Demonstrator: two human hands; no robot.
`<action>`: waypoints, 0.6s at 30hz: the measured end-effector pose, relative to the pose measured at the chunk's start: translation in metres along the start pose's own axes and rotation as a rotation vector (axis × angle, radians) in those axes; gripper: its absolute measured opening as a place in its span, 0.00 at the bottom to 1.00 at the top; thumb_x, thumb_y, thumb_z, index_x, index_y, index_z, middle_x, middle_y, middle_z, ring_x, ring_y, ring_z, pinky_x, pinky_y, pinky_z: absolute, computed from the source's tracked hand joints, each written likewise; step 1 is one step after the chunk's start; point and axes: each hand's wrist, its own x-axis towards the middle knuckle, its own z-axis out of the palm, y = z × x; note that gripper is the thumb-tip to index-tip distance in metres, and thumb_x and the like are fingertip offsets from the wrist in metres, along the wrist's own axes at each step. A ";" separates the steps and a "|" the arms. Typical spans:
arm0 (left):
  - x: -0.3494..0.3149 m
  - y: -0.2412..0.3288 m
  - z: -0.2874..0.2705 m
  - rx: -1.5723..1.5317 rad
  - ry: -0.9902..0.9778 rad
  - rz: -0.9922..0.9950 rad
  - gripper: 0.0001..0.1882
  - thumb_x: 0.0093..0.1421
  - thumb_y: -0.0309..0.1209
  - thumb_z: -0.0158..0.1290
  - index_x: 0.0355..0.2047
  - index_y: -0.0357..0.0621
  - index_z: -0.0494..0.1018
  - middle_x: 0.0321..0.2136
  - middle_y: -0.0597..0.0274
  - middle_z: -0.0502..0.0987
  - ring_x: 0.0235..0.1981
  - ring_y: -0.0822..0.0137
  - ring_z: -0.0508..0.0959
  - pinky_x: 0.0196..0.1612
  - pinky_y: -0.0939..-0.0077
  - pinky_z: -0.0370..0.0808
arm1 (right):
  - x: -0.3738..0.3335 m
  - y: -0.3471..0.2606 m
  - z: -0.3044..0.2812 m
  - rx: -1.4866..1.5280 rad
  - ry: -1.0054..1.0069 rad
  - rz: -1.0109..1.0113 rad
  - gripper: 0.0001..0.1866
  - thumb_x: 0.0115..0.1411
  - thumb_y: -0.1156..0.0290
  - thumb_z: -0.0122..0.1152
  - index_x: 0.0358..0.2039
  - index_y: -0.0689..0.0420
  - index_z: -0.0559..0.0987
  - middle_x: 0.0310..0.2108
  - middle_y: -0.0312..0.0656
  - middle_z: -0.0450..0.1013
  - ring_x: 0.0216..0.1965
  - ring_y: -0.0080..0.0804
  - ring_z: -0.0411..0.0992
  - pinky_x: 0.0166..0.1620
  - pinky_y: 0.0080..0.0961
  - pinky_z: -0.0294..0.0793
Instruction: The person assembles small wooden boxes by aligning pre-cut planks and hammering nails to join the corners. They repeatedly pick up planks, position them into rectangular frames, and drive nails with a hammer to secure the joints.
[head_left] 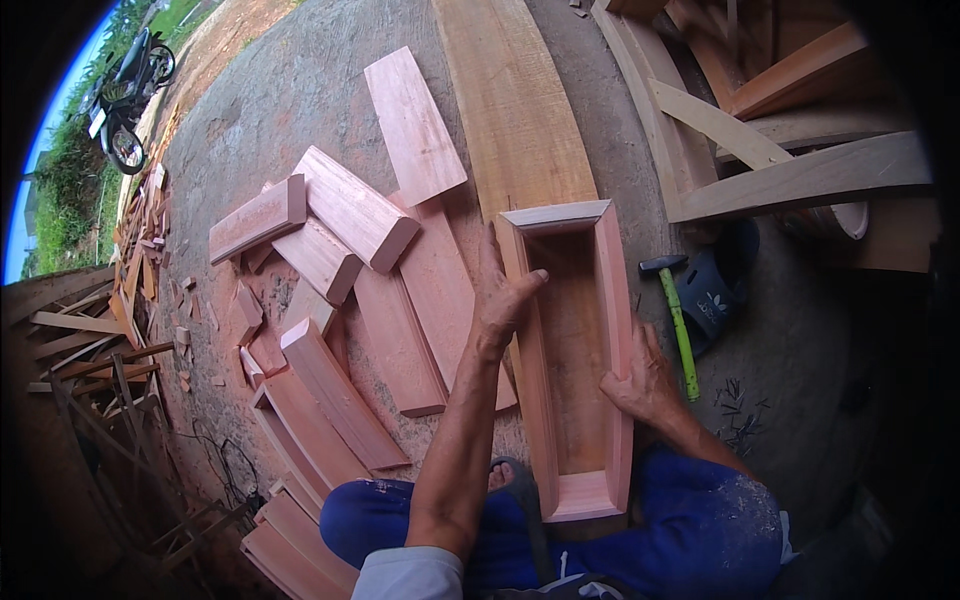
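A rectangular wooden frame [583,495] of reddish boards, with bevelled edges and mitred corners, lies lengthwise in front of me, its near end between my legs. My left hand [506,292] grips its left long side near the far end, with the thumb hooked over the inner edge. On the right long side, my right hand [645,378] is closed around the board about midway along. Beneath the frame runs a wide wooden plank [520,110] that shows through the opening and stretches away from me. Fingers of both hands are partly hidden behind the boards.
A hammer [679,330] with a green handle lies right of the frame, beside a dark bucket [708,295] and scattered nails [740,410]. Cut pinkish wood blocks [360,210] spread leftward. Larger wooden frames [800,175] stand far right; scraps [130,275] and a motorcycle [125,100] are left.
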 end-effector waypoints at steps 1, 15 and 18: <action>0.008 0.002 -0.003 -0.013 -0.011 -0.011 0.51 0.50 0.26 0.62 0.73 0.34 0.51 0.60 0.44 0.70 0.63 0.54 0.70 0.66 0.65 0.66 | 0.006 0.000 0.002 0.031 0.018 -0.051 0.52 0.50 0.70 0.62 0.74 0.58 0.51 0.57 0.62 0.65 0.60 0.67 0.68 0.65 0.52 0.69; -0.010 0.013 0.015 0.127 -0.056 -0.210 0.49 0.50 0.23 0.59 0.72 0.39 0.50 0.61 0.40 0.69 0.63 0.49 0.71 0.67 0.64 0.66 | 0.058 -0.003 0.000 0.286 0.147 -0.133 0.52 0.49 0.79 0.51 0.77 0.60 0.46 0.71 0.63 0.57 0.74 0.59 0.56 0.75 0.41 0.56; -0.033 0.011 0.024 0.271 -0.004 -0.112 0.49 0.51 0.25 0.61 0.72 0.39 0.51 0.63 0.40 0.67 0.66 0.48 0.68 0.70 0.63 0.63 | 0.034 0.006 0.001 0.198 0.132 -0.120 0.52 0.49 0.78 0.51 0.77 0.60 0.45 0.72 0.63 0.55 0.74 0.58 0.56 0.75 0.42 0.55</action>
